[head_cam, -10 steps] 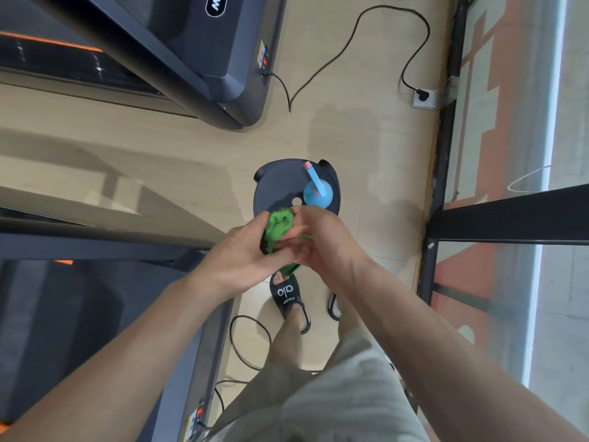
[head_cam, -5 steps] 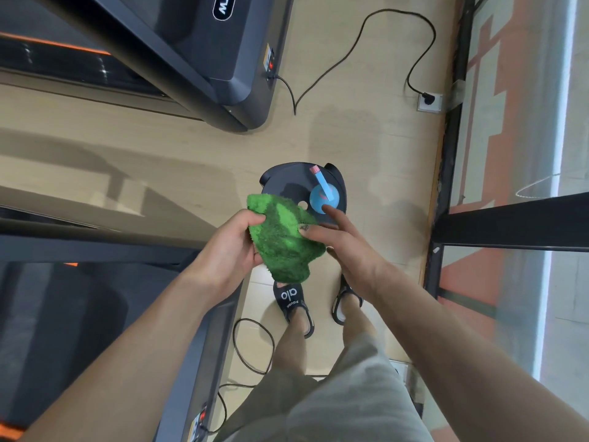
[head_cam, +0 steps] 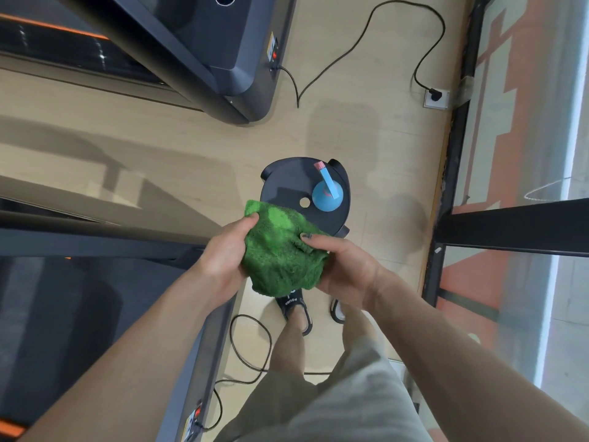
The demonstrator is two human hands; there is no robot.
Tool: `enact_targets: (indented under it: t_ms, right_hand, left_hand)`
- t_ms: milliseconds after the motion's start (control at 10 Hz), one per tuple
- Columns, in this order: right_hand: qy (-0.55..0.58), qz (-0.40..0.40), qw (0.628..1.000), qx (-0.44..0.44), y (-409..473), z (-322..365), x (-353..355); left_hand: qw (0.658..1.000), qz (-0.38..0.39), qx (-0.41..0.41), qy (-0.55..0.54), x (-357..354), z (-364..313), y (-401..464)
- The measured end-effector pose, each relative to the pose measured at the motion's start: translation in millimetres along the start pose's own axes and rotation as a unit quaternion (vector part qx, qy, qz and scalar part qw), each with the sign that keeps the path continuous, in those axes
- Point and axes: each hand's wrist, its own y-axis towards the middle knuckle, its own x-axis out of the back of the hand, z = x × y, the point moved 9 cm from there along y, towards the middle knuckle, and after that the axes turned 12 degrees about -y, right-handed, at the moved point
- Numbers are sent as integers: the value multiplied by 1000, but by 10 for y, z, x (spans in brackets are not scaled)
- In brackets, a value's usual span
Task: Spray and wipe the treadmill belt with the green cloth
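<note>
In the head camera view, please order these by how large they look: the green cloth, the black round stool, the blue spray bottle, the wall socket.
1-2. green cloth and black round stool: look alike; the cloth is nearer and covers part of the stool, so unranked.
3. blue spray bottle.
4. wall socket.

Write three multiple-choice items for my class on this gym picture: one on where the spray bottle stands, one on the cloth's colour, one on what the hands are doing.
1. Where does the blue spray bottle stand?
A. On the round black stool
B. On the treadmill belt
C. On the bare floor

2. What colour is the cloth?
A. Yellow
B. White
C. Green

3. How is the cloth held?
A. It lies on the floor
B. Both hands hold it
C. Only the left hand holds it

Answers:
1 A: the blue spray bottle stands on the round black stool.
2 C: the cloth is bright green.
3 B: the left hand and right hand each hold an edge.
</note>
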Motion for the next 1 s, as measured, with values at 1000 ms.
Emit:
enact_targets:
  t_ms: [1000]
  right_hand:
    - [-181,-405,894,58,1021,-663,1204]
  left_hand:
    - [913,15,-143,382,248,614,1835]
